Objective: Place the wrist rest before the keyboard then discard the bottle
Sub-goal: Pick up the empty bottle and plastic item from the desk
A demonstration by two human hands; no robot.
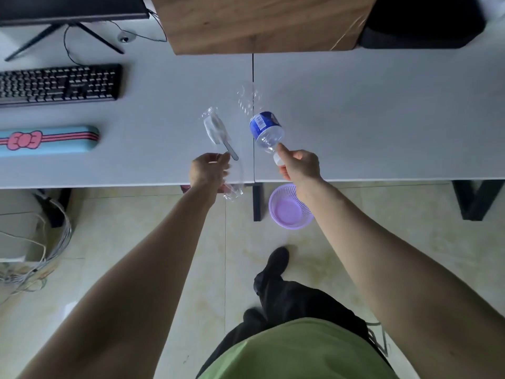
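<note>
A blue wrist rest [49, 140] with a pink bow lies on the white desk [369, 119], just in front of the black keyboard [58, 84] at the far left. My right hand [299, 164] grips a clear plastic bottle [266, 131] with a blue label by its capped neck, the body tilted up and away over the desk. My left hand [209, 168] pinches a clear plastic wrapper [218, 132] holding a white spoon-like utensil, near the desk's front edge.
A purple mesh basket [289, 207] stands on the tiled floor under the desk edge, below my right wrist. A monitor stand [65, 31] and a wooden box [259, 23] sit at the back. Cables [41, 242] pile at the lower left.
</note>
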